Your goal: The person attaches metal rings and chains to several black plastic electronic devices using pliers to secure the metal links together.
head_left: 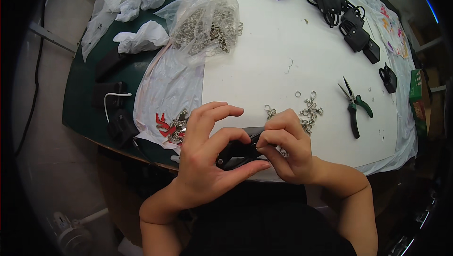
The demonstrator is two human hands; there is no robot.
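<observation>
My left hand (pixel 207 154) cups a small black leather piece (pixel 236 151) with a metal stud, thumb and fingers curled around it near the table's front edge. My right hand (pixel 285 145) pinches the same piece from the right, fingertips meeting my left thumb. What sits between the right fingertips is hidden. Just beyond my hands lies a small heap of silver clasps and rings (pixel 309 112) on the white sheet (pixel 264 62).
Green-handled pliers (pixel 354 107) lie to the right. Several black leather pieces (pixel 347 20) line the far right edge. A clear bag of metal clasps (pixel 205 25) sits at the back left, with crumpled white plastic (pixel 141 36) beside it. Red-handled tool and clasps (pixel 171 125) lie left of my hands.
</observation>
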